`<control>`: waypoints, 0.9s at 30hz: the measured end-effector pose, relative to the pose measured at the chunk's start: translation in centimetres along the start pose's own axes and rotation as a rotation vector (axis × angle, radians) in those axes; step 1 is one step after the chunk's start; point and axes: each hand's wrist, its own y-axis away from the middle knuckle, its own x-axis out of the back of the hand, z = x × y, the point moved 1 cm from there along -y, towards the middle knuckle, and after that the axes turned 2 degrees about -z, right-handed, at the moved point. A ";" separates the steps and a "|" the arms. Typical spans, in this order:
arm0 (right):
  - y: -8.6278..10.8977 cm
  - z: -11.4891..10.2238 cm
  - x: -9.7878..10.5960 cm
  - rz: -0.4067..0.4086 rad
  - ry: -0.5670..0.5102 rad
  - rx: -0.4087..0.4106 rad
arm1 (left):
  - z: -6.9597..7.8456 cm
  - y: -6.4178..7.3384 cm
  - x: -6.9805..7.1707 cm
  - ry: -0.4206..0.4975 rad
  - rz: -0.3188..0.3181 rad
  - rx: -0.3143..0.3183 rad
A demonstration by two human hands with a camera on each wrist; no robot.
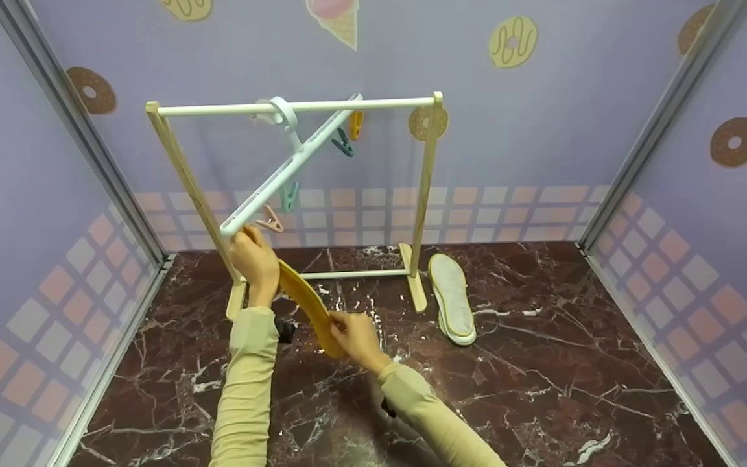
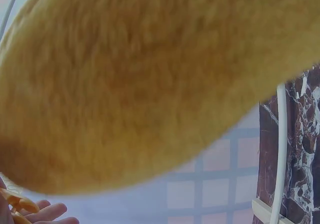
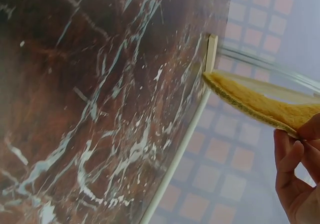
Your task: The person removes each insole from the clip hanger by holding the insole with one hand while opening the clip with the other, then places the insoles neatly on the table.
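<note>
A yellow fleecy insole (image 1: 308,303) slants between my two hands, its upper end beside the left wrist. My right hand (image 1: 355,338) pinches its edge near the lower end, thumb and fingers meeting on it in the right wrist view. At the low near end of a white hanger (image 1: 283,174), my left hand (image 1: 253,258) is raised. In the left wrist view its fingers hold an orange clothespin (image 2: 20,202); the insole fills most of that view. Whether the clothespin touches the insole is hidden. The hanger hooks over a rack's bar and tilts.
More clothespins hang from the hanger: pink (image 1: 271,220), light green (image 1: 290,197), dark green (image 1: 343,143) and orange-yellow (image 1: 356,124). The wooden-legged rack (image 1: 426,188) stands on the dark marbled surface (image 1: 542,389). Right of it lie stacked pale insoles (image 1: 452,295). Patterned walls enclose the space.
</note>
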 end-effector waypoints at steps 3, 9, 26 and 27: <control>0.1 0.5 0.3 0.014 -0.007 -0.011 | -0.1 0.0 0.0 -0.011 0.000 0.004; 0.1 1.2 1.1 0.040 0.013 -0.027 | -0.4 0.1 -0.1 -0.012 -0.011 0.006; 0.2 3.8 5.1 0.049 -0.058 -0.095 | -1.1 -0.4 0.1 0.062 0.017 0.059; 0.3 4.0 5.4 0.047 -0.070 -0.098 | -1.2 -0.5 0.2 0.066 0.019 0.062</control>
